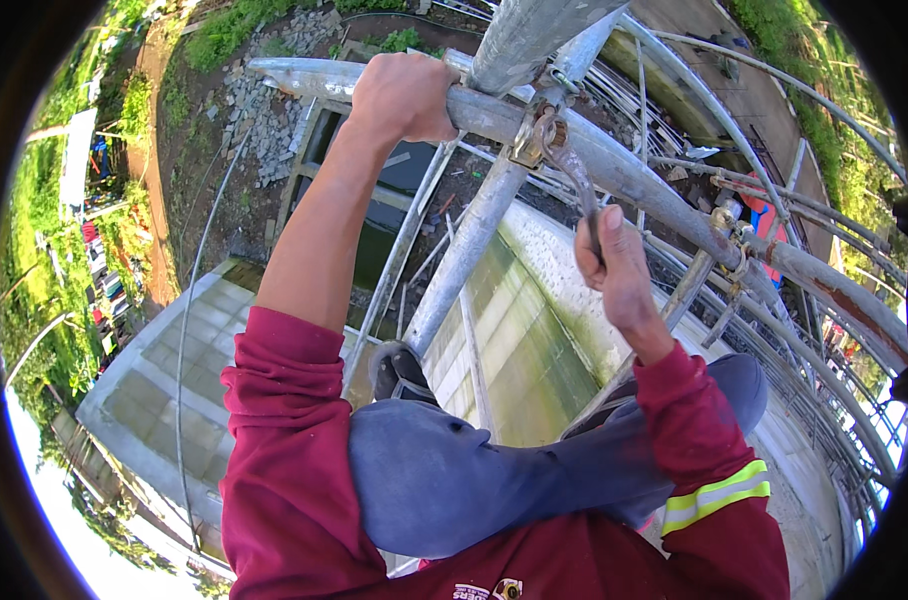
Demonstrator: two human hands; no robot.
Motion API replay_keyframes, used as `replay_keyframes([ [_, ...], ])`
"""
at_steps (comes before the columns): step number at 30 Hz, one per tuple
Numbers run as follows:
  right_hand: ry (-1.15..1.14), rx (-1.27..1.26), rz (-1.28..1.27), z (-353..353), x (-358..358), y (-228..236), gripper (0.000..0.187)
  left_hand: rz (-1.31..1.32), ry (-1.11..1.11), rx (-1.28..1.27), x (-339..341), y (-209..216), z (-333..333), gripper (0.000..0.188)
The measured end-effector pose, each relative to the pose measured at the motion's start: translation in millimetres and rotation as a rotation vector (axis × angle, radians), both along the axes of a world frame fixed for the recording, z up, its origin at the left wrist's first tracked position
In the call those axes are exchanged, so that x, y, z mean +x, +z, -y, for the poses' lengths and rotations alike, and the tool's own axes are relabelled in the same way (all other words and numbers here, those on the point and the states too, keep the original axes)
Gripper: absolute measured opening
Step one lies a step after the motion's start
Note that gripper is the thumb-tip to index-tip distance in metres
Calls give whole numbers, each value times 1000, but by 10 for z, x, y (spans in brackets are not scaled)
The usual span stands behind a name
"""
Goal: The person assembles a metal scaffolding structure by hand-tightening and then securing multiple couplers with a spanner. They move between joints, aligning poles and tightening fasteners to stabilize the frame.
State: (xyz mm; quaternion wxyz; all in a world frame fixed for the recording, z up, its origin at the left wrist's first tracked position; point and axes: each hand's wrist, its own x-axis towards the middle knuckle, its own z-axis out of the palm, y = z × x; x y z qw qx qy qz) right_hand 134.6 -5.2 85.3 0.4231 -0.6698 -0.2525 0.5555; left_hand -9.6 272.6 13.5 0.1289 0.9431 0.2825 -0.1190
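While I watch from afar through the head view, I list: left hand (402, 97), fingers wrapped around a grey metal pipe (629, 175); right hand (612, 262), fingers closed on a wrench (581, 183), its head at a metal coupler (525, 143) on that same pipe; one sloping pipe (469, 252), running down from the coupler; one dark shoe (402, 374), beside the sloping pipe's lower part.

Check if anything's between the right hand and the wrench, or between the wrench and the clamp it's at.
Nothing visible. The right hand grips the wrench directly; its head is right at the clamp. Exact contact there is hard to tell.
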Motion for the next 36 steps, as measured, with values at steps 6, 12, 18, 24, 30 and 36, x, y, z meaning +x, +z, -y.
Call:
replay_keyframes([
  [6, 760, -187, 1127, -801, 1326, 262, 85, -4, -3, 3, 19, 47, -13, 45],
  [12, 1323, -53, 1305, -1742, 1842, 102, 88, 12, -1, 13, 43, -7, 18, 42],
  [18, 1449, -76, 1287, -2232, 1592, 432, 72, 26, -5, 33, -1, -19, -8, 42],
  [24, 1450, 269, 1162, -2195, 1683, 328, 64, -28, -5, 11, 49, 48, 16, 46],
  [30, 1573, -34, 1290, -2387, 1573, 428, 57, -27, -13, 13, 76, 40, 9, 46],
  [36, 1387, -213, 1258, -2331, 1348, 627, 61, -27, -5, 23, 27, 54, 15, 45],
])
